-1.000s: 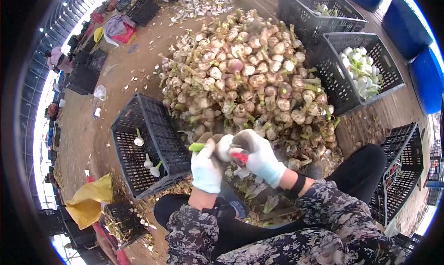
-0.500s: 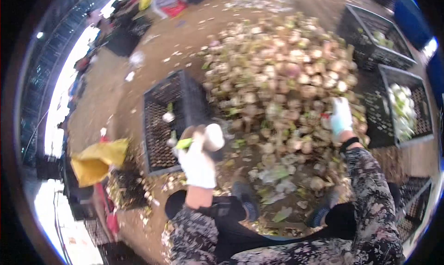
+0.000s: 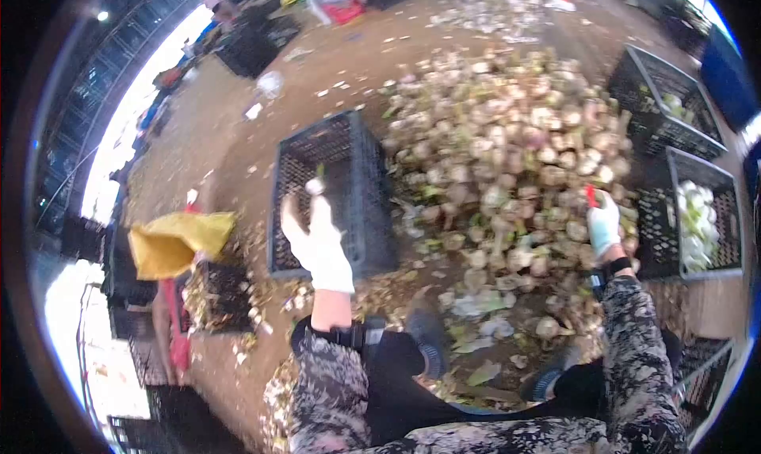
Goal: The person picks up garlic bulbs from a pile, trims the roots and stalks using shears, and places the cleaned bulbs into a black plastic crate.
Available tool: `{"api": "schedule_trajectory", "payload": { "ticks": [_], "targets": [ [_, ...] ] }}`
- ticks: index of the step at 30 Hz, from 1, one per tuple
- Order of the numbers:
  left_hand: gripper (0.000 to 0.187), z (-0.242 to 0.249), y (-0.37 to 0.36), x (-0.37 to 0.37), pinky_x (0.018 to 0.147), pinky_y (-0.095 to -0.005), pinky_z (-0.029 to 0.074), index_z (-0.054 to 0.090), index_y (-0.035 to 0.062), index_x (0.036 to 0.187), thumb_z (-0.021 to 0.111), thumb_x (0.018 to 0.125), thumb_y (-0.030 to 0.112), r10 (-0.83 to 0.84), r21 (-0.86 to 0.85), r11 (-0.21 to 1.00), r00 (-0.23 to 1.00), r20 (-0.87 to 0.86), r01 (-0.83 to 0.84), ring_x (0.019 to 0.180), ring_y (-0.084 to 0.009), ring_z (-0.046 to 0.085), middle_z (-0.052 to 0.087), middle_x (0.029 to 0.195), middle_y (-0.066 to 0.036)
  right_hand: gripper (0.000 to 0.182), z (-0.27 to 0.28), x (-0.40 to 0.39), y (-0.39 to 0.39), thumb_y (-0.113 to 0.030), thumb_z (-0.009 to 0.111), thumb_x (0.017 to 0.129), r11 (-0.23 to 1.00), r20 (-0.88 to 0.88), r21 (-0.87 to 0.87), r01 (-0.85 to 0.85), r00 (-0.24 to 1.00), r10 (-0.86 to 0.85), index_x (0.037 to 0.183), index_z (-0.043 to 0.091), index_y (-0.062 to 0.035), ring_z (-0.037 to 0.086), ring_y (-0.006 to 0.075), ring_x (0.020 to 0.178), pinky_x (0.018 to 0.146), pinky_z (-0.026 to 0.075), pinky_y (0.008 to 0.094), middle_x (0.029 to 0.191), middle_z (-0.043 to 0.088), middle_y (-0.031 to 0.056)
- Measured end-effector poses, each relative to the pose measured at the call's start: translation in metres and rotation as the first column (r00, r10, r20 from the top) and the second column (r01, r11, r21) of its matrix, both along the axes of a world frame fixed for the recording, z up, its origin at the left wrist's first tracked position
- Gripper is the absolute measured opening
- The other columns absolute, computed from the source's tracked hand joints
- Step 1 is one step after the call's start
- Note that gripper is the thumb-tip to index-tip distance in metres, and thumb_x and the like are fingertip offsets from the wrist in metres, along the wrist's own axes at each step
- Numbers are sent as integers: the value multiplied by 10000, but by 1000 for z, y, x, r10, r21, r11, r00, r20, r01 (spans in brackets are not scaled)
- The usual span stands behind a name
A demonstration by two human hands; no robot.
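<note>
My left hand (image 3: 321, 252), in a white glove, reaches over the black plastic crate (image 3: 371, 208), its fingers spread and nothing visible in them. Just past the fingertips, a white bulb (image 3: 315, 187) with a green stem lies in the crate. The hand hides part of the crate's inside. At the right edge of a large heap of pale bulbs (image 3: 507, 153), which look like garlic or onions, my gloved right hand (image 3: 605, 226) is closed. A small red tool (image 3: 591, 196) sticks out of its fist; its far end is not clear.
Two black crates stand on the right, the nearer crate (image 3: 670, 216) holding white bulbs (image 3: 697, 224) with green stems. To the left, a yellow sack (image 3: 178, 244) lies by a dark container of scraps (image 3: 214, 295). Loose peelings (image 3: 483, 319) litter the ground between my feet.
My left hand has moved out over the crate and its fingers have spread; the white bulb it held no longer shows in it. The view has shifted, and my right hand stays beside the heap.
</note>
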State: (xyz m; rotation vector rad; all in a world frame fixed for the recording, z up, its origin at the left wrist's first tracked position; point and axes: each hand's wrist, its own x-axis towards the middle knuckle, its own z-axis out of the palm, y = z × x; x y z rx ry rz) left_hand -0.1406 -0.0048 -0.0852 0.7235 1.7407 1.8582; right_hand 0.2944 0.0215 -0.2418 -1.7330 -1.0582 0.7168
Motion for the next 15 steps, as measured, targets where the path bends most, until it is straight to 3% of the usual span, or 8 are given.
{"api": "schedule_trajectory", "payload": {
  "ticks": [1,3,4,6,7,11,13,15],
  "targets": [
    [528,-25,-3,12,897,-336,429,431,3,1270,643,818,175,-164,-28,986,940,-300,163,1043,-226,517,524,1170,-137,302,19,-12,-8,-31,470,769,992,-19,72,-103,994,105,1046,582,9,531,157,752,690,442,297,829,612,87],
    [508,-50,-15,56,890,-360,442,463,9,1239,638,834,260,-571,-187,818,806,-156,543,1053,-254,526,521,1187,-142,272,48,-42,-23,-155,492,842,928,-333,205,-311,869,365,1035,566,22,542,153,714,656,447,294,804,602,55],
    [535,-32,-25,80,845,-400,469,443,9,1256,574,872,357,-690,-88,619,594,413,781,1022,-271,545,521,1184,-159,321,81,-64,-36,-239,521,876,893,-451,206,-399,771,449,1041,547,34,550,143,670,618,453,273,792,600,51],
    [618,-32,-28,107,782,-418,500,365,27,1306,348,927,514,-612,32,308,172,772,951,894,-286,579,545,1160,-169,420,120,-88,-55,-345,553,883,752,-464,340,-565,595,657,1062,520,33,551,108,614,567,453,238,777,598,51],
    [612,-20,-34,114,803,-419,493,380,36,1301,349,925,518,-666,205,183,-32,745,962,952,-284,569,545,1166,-169,458,127,-94,-62,-379,568,877,685,-513,408,-604,469,719,1075,509,30,548,89,593,547,452,223,771,597,51],
    [593,-8,-41,123,870,-402,468,381,13,1302,402,925,470,-684,327,208,-102,722,922,1014,-250,562,540,1187,-139,346,143,-94,-75,-23,663,776,758,-523,220,-614,582,623,1097,534,-12,567,72,804,689,463,213,924,616,43],
    [574,-19,-35,119,904,-400,454,369,13,1314,432,927,432,-710,364,158,-151,688,918,1037,-233,561,530,1210,-123,329,137,-91,-78,-44,658,789,702,-387,262,-662,595,705,1095,542,-12,557,71,869,736,459,215,961,618,51],
    [591,-34,-31,116,918,-350,444,412,-41,1255,505,893,417,-881,215,133,16,473,968,1017,-226,564,546,1157,-136,330,135,-95,-83,-52,641,803,678,-272,271,-684,621,735,1112,529,-26,560,81,857,723,466,227,964,608,54]
  ]
}}
